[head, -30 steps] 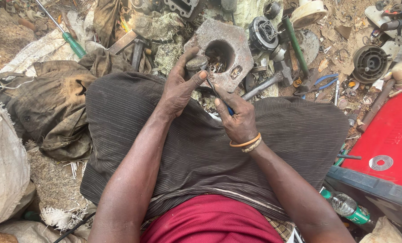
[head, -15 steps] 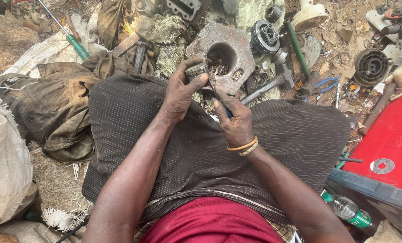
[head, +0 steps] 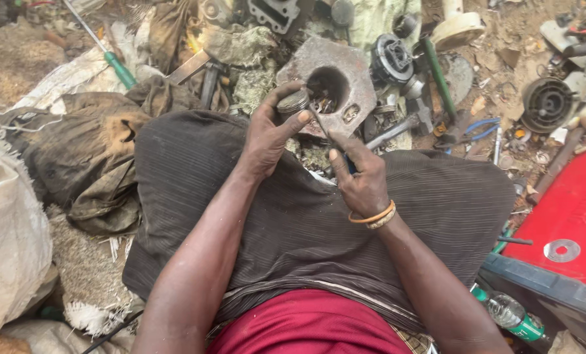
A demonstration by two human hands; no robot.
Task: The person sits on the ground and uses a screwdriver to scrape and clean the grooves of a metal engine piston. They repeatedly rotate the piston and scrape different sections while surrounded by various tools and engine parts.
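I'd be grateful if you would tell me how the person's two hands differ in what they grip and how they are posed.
The left hand grips a small ribbed metal cylinder between thumb and fingers; the right hand pinches a thin tool pointed at that cylinder. The left hand is raised nearer the grey metal block; the right hand sits lower, over the dark cloth. Only the right wrist wears bracelets. Both are bare and work close together.
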